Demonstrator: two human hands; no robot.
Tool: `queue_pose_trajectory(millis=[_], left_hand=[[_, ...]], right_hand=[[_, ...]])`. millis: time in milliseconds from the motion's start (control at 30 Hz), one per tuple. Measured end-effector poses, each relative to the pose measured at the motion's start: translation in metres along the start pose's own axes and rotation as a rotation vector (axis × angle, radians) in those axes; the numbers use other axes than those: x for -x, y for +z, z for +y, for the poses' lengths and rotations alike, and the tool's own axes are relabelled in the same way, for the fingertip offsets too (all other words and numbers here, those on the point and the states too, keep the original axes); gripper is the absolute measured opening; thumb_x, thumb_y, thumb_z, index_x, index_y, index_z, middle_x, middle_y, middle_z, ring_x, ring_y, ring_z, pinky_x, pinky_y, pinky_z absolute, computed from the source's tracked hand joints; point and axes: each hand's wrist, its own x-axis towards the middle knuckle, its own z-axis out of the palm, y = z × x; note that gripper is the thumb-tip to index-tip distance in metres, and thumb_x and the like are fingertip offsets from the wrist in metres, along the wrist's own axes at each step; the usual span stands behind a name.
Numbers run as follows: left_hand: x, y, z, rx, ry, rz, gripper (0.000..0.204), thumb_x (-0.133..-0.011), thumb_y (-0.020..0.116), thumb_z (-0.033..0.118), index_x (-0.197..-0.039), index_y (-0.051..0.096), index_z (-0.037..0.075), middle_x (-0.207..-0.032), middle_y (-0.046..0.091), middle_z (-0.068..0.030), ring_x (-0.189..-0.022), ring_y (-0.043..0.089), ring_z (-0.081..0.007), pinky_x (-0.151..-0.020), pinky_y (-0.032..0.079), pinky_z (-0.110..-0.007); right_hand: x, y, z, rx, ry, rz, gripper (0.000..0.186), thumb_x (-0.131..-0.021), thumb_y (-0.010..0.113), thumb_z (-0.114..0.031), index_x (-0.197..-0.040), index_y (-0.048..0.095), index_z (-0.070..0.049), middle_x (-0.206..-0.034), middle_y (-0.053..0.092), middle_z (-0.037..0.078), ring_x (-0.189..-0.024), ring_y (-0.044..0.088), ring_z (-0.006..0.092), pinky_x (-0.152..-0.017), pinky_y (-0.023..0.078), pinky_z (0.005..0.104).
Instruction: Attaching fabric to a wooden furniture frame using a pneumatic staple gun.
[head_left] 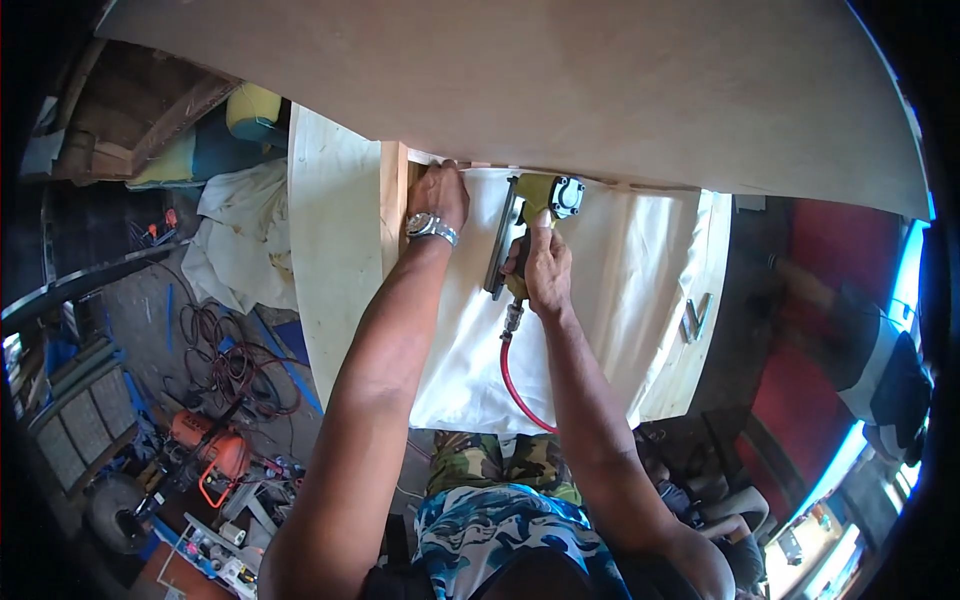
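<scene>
My right hand point(545, 265) is wrapped round the grip of a pneumatic staple gun point(537, 195), olive-yellow with a silver-and-black cap. Its long magazine slants down toward me, and a red air hose point(515, 385) leads from the bottom of the grip. White cloth point(620, 270) lies draped in soft folds over a pale wooden frame. At the cloth's far left edge, beside an upright wooden slat point(393, 210), my left hand point(440, 195) is closed with its fingers curled on the cloth. Its fingertips are partly hidden. The gun's nose is close to the far edge of the cloth.
A large brown panel point(560, 80) rises across the far side. Staple strips point(697, 317) lie on the right-hand board. On the floor at left are a coiled hose point(225, 350) and an orange machine point(210, 445). Another person point(870, 350) is at the right.
</scene>
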Motion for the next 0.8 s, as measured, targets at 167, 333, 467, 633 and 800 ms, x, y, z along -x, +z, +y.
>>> queue_pose_trajectory(millis=[167,333,467,633,800], left_hand=[[-0.004,0.002,0.000,0.058,-0.085,-0.036,0.022,-0.092,0.050,0.015,-0.099,0.066,0.001,-0.097,0.068,-0.0269,-0.094,0.068,-0.0418,-0.078,0.056,-0.051],[-0.009,0.000,-0.003,0.134,-0.127,-0.098,0.028,-0.094,0.050,0.024,-0.104,0.066,0.003,-0.103,0.068,-0.0257,-0.098,0.066,-0.0434,-0.085,0.053,-0.053],[-0.011,0.007,-0.013,0.158,-0.128,-0.082,0.030,-0.095,0.049,0.026,-0.104,0.066,0.004,-0.100,0.068,-0.0271,-0.095,0.065,-0.0449,-0.083,0.052,-0.054],[-0.014,0.014,-0.011,0.164,-0.112,-0.106,0.028,-0.091,0.052,0.027,-0.097,0.069,0.005,-0.099,0.068,-0.0269,-0.094,0.066,-0.0443,-0.081,0.053,-0.054],[-0.014,0.005,-0.002,0.170,-0.160,-0.119,0.032,-0.090,0.055,0.032,-0.102,0.068,0.005,-0.104,0.068,-0.0263,-0.097,0.066,-0.0438,-0.083,0.054,-0.052]], right_hand=[[-0.011,0.013,0.009,0.039,0.000,-0.043,0.054,-0.101,0.045,-0.055,-0.093,0.053,-0.002,-0.068,0.055,0.005,-0.054,0.058,0.0146,-0.051,0.051,0.0294],[-0.021,0.030,0.003,0.225,-0.005,-0.018,0.054,-0.099,0.050,-0.055,-0.089,0.055,-0.001,-0.066,0.059,0.006,-0.057,0.058,0.0147,-0.054,0.048,0.0315],[-0.016,0.045,-0.006,0.415,-0.019,-0.010,0.059,-0.097,0.050,-0.058,-0.095,0.057,0.000,-0.067,0.060,0.007,-0.061,0.062,0.0167,-0.058,0.050,0.0339],[-0.027,0.046,0.008,0.552,-0.127,0.077,0.067,-0.096,0.048,-0.062,-0.099,0.059,0.004,-0.068,0.063,0.014,-0.065,0.067,0.0266,-0.063,0.051,0.0402],[-0.027,0.042,0.005,0.699,-0.165,0.094,0.065,-0.097,0.051,-0.056,-0.107,0.057,0.008,-0.074,0.064,0.027,-0.080,0.067,0.0426,-0.070,0.051,0.0473]])
